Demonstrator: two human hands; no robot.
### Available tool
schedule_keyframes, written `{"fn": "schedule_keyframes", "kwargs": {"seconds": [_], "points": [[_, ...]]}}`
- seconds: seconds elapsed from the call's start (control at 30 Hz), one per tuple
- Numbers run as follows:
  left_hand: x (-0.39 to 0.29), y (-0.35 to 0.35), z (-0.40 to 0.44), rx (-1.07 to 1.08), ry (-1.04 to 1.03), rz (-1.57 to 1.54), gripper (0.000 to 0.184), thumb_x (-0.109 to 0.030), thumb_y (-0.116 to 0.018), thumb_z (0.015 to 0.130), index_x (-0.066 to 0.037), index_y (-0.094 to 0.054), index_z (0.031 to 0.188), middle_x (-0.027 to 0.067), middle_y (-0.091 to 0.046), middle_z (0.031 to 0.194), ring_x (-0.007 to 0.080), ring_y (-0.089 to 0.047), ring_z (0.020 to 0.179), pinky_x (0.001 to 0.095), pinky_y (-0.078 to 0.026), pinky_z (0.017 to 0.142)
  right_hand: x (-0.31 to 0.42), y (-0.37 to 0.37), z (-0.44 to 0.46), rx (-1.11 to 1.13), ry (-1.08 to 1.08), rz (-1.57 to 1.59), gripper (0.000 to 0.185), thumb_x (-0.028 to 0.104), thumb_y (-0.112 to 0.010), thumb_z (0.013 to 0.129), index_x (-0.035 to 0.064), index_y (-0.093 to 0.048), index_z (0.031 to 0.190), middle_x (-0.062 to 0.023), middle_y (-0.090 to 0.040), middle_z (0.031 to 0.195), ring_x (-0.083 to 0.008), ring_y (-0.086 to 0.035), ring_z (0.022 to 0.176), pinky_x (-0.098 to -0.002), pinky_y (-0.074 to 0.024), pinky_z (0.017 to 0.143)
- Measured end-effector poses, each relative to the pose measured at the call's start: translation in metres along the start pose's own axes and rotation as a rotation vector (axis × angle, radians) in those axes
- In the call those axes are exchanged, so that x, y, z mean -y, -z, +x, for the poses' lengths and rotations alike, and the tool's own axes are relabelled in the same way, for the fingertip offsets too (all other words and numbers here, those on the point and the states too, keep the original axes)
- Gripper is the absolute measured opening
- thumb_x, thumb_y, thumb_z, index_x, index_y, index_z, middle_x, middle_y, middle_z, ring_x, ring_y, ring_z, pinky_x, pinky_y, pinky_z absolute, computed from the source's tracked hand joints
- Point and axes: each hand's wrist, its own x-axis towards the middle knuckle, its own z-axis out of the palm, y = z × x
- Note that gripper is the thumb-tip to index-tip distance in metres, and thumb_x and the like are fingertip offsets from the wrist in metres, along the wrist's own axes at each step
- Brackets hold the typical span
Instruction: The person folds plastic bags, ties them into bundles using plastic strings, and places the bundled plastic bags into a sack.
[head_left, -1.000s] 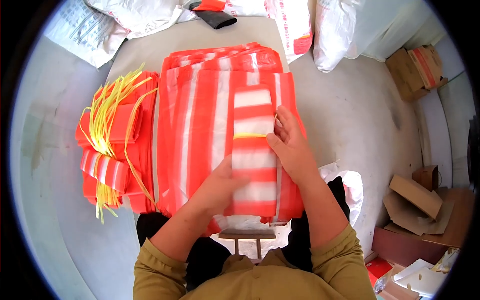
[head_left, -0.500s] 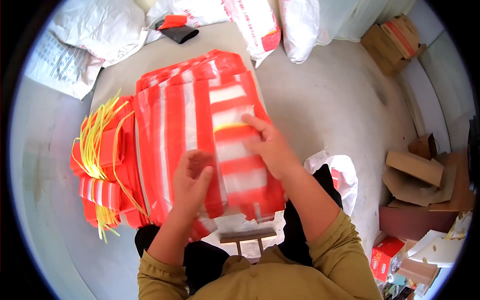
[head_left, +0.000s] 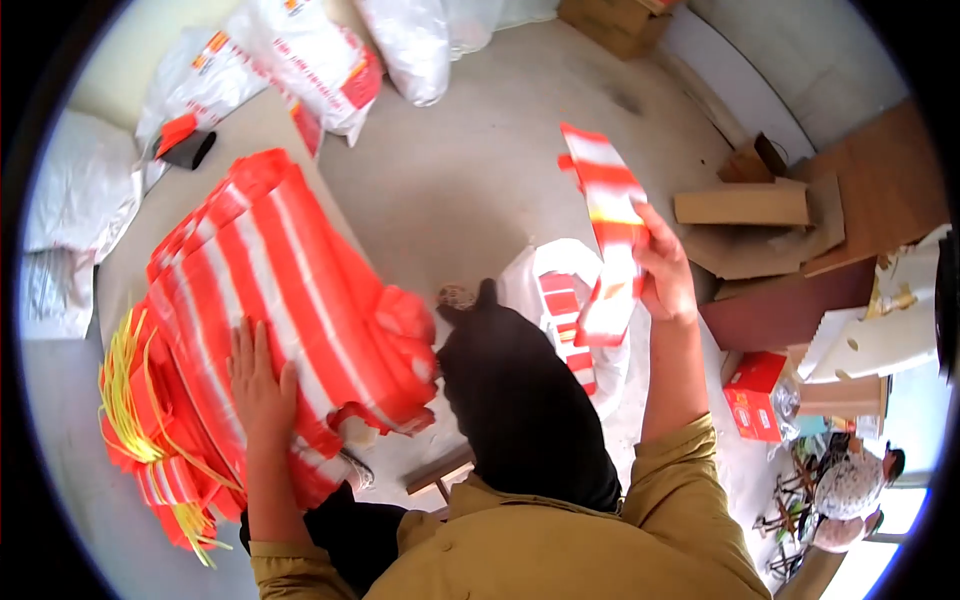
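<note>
My right hand point(head_left: 664, 264) grips a folded red-and-white striped bundle point(head_left: 608, 230) with a yellow band, raised over the floor beside an open white sack point(head_left: 525, 283). Similar striped bundles point(head_left: 565, 310) lie inside that sack. My left hand point(head_left: 262, 380) rests flat, fingers spread, on a pile of red-and-white striped plastic sheets point(head_left: 270, 260). Left of the pile, yellow strips point(head_left: 125, 390) lie over red folded pieces, with a small striped bundle point(head_left: 172, 480) on them.
White printed sacks point(head_left: 310, 60) stand beyond the table point(head_left: 225, 145), which bears a black and red item point(head_left: 186, 148). Cardboard boxes point(head_left: 740, 205) and a red box point(head_left: 755, 397) are on the right. Two people point(head_left: 848, 487) are at the lower right edge.
The view has swung right. My right hand has lifted the banded bundle off the pile and carried it right, over the floor. My left hand has come down flat on the sheets.
</note>
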Motion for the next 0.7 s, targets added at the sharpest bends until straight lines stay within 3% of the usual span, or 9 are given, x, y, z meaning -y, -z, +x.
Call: {"fn": "schedule_keyframes", "kwargs": {"seconds": [0.07,0.13,0.3,0.5,0.6,0.7], "points": [[0.0,-0.003,0.001,0.001,0.004,0.044,0.07,-0.031,-0.057,0.1,-0.009,-0.037,0.163,0.0119,-0.026,0.173,0.0316,-0.022,0.161,0.0514,-0.018,0.13,-0.016,0.042,-0.031,-0.137,-0.073,0.009,0.061,-0.014,-0.054,0.091,0.0011,-0.053,0.15,-0.0078,-0.069,0.123,-0.0138,-0.067,0.102,-0.0262,-0.0559,0.087],[0.002,-0.007,0.002,-0.009,-0.008,0.071,0.068,-0.031,-0.055,0.101,-0.01,-0.037,0.163,0.0112,-0.027,0.174,0.0309,-0.022,0.161,0.0507,-0.019,0.13,-0.05,0.097,-0.056,-0.213,-0.187,-0.057,0.059,-0.014,-0.055,0.091,0.0033,-0.057,0.148,-0.007,-0.068,0.129,-0.0168,-0.065,0.115,-0.03,-0.0508,0.102],[0.013,-0.017,0.003,-0.048,-0.057,0.1,0.067,-0.029,-0.054,0.101,-0.011,-0.037,0.163,0.0118,-0.029,0.173,0.0325,-0.024,0.16,0.0524,-0.021,0.128,-0.106,0.14,-0.089,-0.243,-0.38,-0.056,0.052,-0.012,-0.058,0.092,0.0043,-0.059,0.141,-0.0083,-0.069,0.127,-0.0193,-0.066,0.112,-0.0326,-0.0542,0.1],[0.018,-0.023,0.006,-0.058,-0.079,0.136,0.065,-0.029,-0.051,0.103,-0.008,-0.037,0.163,0.0141,-0.031,0.171,0.0347,-0.025,0.16,0.0518,-0.023,0.128,-0.167,0.176,-0.082,-0.023,-0.477,-0.001,0.055,-0.008,-0.061,0.092,0.0049,-0.056,0.146,-0.0068,-0.066,0.13,-0.0167,-0.063,0.114,-0.0314,-0.0533,0.096],[0.018,-0.024,0.006,-0.059,-0.077,0.153,0.064,-0.029,-0.049,0.104,-0.008,-0.037,0.163,0.0144,-0.032,0.171,0.0351,-0.026,0.16,0.0508,-0.023,0.128,-0.222,0.197,-0.082,0.034,-0.544,-0.473,0.065,-0.01,-0.062,0.087,0.0135,-0.058,0.148,-0.0074,-0.065,0.135,-0.0206,-0.066,0.115,-0.0326,-0.0538,0.102],[0.017,-0.023,0.006,-0.048,-0.06,0.159,0.062,-0.032,-0.047,0.106,-0.008,-0.037,0.163,0.015,-0.032,0.171,0.035,-0.026,0.159,0.0503,-0.024,0.128,-0.29,0.221,-0.096,-0.027,-0.487,-0.645,0.067,-0.008,-0.062,0.087,0.0173,-0.06,0.149,-0.0055,-0.067,0.133,-0.0192,-0.069,0.102,-0.0308,-0.0564,0.094]]}}
